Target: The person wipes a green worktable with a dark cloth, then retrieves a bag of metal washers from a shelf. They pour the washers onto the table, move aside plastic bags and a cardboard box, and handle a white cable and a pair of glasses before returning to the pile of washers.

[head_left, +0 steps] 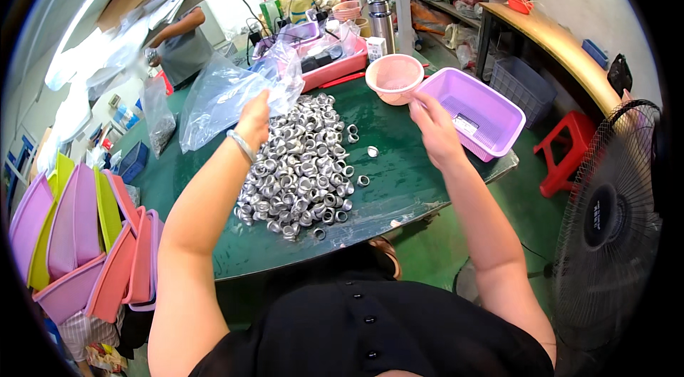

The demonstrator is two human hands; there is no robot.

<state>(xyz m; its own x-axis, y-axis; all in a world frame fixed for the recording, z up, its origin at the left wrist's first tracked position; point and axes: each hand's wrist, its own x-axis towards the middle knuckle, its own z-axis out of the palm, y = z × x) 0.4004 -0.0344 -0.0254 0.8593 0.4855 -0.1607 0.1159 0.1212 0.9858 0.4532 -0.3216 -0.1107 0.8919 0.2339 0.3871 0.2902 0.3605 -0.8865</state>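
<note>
My left hand (254,120) is closed on a clear plastic bag (219,97), which spreads out over the far left of the table. In my right hand (436,131), the fingers pinch the near right rim of a round pink plastic bowl (392,86). A heap of small silvery metal rings (303,159) lies on the green table (385,202), just right of my left forearm. A few loose rings sit apart at the heap's right side. Beside my right hand stands a purple rectangular basket (499,119) with a label inside.
Behind the heap are a pink tray (335,72) and a steel flask (380,24). Stacked colourful baskets (78,234) stand at the left. To the right are a red stool (566,149) and a large fan (605,213). Another person (182,45) stands at the far left.
</note>
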